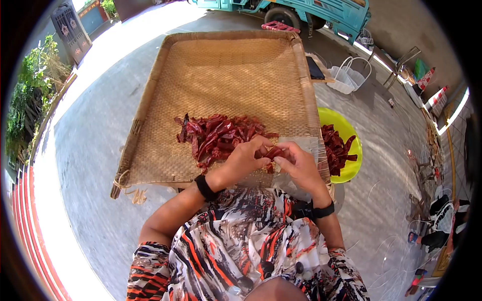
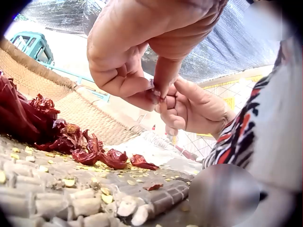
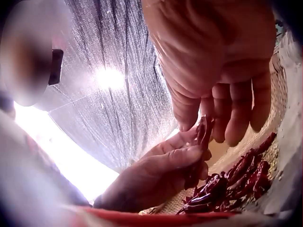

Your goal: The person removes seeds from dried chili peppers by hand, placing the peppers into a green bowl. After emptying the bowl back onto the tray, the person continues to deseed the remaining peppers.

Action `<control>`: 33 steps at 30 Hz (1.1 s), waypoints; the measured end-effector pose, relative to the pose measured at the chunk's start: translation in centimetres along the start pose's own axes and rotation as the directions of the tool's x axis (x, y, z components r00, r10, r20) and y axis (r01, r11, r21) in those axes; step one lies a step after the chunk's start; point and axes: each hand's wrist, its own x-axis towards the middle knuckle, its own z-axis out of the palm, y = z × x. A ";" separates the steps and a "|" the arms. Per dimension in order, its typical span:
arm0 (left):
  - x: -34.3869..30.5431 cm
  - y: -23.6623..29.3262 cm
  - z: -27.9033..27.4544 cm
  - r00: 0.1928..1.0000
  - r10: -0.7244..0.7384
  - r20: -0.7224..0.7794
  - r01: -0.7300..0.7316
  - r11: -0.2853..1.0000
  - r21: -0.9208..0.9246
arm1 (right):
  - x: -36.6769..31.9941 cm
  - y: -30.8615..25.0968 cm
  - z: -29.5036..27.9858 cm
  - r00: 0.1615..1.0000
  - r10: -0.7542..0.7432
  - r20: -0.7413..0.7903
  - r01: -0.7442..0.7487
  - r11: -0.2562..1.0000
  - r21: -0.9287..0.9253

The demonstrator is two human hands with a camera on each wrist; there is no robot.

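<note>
A dried red chili (image 1: 274, 152) (image 3: 203, 135) is held between both hands above the near right part of a woven tray (image 1: 226, 65). My left hand (image 1: 243, 159) (image 2: 142, 52) (image 3: 156, 174) pinches one end between thumb and fingers. The thumb and index finger of my right hand (image 1: 304, 168) (image 2: 201, 106) (image 3: 218, 61) pinch the other end, with the remaining fingers bent loosely. Left of the hands lies a pile of dried red chilies (image 1: 213, 133) (image 2: 23, 113) (image 3: 236, 182). Yellow seeds (image 2: 106, 195) are scattered beside the pile.
A yellow-green basin (image 1: 355, 153) with red chili pieces (image 1: 337, 150) stands right of the tray. Clear plastic (image 1: 296, 143) lies at the tray's near right corner. Beyond are a phone (image 1: 315, 68), a white basket (image 1: 346, 79) and a turquoise vehicle (image 1: 321, 14).
</note>
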 end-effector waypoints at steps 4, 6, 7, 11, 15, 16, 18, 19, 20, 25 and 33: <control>-0.5 0.2 -0.2 0.997 0.073 -0.039 -0.057 0.947 0.317 | 0.2 -0.1 -1.1 0.982 0.011 -0.188 -0.017 1.000 -0.026; -1.0 -0.6 -0.5 0.996 0.083 -0.031 -0.056 0.861 0.506 | 0.2 0.9 -3.4 0.934 -0.038 -0.356 -0.012 0.990 -0.139; -1.5 -1.1 -0.6 0.997 0.081 -0.019 -0.056 0.824 0.564 | 0.1 1.6 -4.6 0.893 -0.078 -0.444 -0.023 0.976 -0.217; -1.9 -2.6 -0.3 0.997 0.002 0.071 -0.050 0.732 0.680 | -0.4 2.3 -6.7 0.716 -0.132 -0.685 -0.124 0.942 -0.312; -1.7 -2.6 0.0 1.000 -0.007 0.018 -0.008 0.721 0.693 | -0.6 2.1 -3.1 0.946 -0.016 -0.325 -0.114 0.919 -0.379; -1.6 -2.3 0.0 1.000 -0.002 -0.007 0.006 0.728 0.686 | -0.7 1.0 -1.7 0.986 0.064 -0.152 -0.123 0.896 -0.426; -1.5 -1.5 -0.3 0.999 -0.001 -0.046 0.031 0.743 0.669 | -0.3 1.6 0.8 0.999 0.009 0.041 0.015 0.844 -0.535; -1.5 -0.9 -0.6 0.998 -0.004 -0.060 0.043 0.751 0.658 | 0.0 1.8 1.2 0.998 -0.036 0.057 0.062 0.834 -0.548; -1.6 -0.4 -0.9 0.997 -0.009 -0.074 0.055 0.761 0.647 | 0.2 1.9 1.6 0.994 -0.079 0.074 0.107 0.822 -0.559; -1.6 0.1 -2.0 0.990 0.079 -0.119 0.000 0.832 0.555 | 0.6 2.2 2.0 0.989 -0.093 0.118 0.144 0.810 -0.568; -1.6 -2.6 -1.6 0.986 -0.019 -0.167 0.087 0.908 0.410 | 1.5 2.2 1.7 0.991 -0.130 0.040 0.133 0.867 -0.480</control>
